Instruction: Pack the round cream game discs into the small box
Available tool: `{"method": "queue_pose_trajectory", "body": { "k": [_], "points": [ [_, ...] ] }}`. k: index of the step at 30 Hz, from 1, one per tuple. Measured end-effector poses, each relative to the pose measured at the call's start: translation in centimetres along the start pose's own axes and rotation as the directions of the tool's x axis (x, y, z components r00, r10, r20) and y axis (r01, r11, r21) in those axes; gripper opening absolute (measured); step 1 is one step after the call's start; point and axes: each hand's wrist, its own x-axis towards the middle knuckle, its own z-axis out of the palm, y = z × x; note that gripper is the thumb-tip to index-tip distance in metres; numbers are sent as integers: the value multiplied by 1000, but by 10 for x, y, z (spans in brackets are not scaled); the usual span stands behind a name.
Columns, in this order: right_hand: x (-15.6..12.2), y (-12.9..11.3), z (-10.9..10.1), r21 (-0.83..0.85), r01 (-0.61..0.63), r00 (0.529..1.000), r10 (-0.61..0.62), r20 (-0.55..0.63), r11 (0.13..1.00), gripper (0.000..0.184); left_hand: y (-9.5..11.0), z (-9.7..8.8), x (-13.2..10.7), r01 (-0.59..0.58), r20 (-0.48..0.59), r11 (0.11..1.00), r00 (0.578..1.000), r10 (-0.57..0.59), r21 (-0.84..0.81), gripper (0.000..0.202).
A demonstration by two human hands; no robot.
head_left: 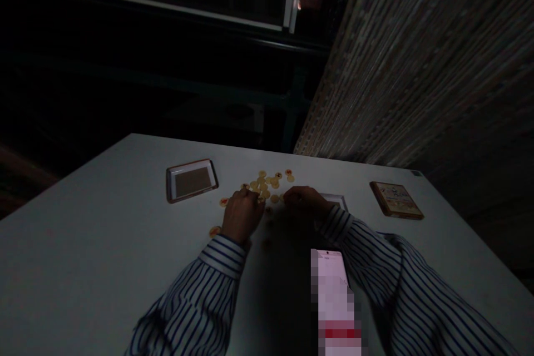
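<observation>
Several round, pale yellow Chinese chess pieces lie loosely together on the white table, some showing red or dark characters. My left hand is at the near left side of this pile, its fingers bent and closed around a chess piece at the fingertips. To the right of the pile, my right hand has its fingers curled inward, close to the edge pieces; what they hold, if anything, is hidden in shadow. A piece with a red mark lies beside my left wrist.
An open shallow box stands at the left of the table. Another tray is partly behind my right hand. A box with a printed lid lies far right. A lit phone lies in front. Stringy curtains hang behind.
</observation>
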Motion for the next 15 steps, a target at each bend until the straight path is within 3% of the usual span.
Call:
{"method": "queue_pose_trajectory", "body": {
  "k": [8, 15],
  "points": [
    [0, -4, -4, -178, -29, 999, 35, 28, 984, 23, -1, 5, 2, 13, -26, 997, 1000, -11, 78, 24],
    [7, -1, -4, -313, 68, 997, -54, 54, 947, 26, 1, 5, 4, 26, 10, 992, 1000, -27, 121, 25]
  ]
}}
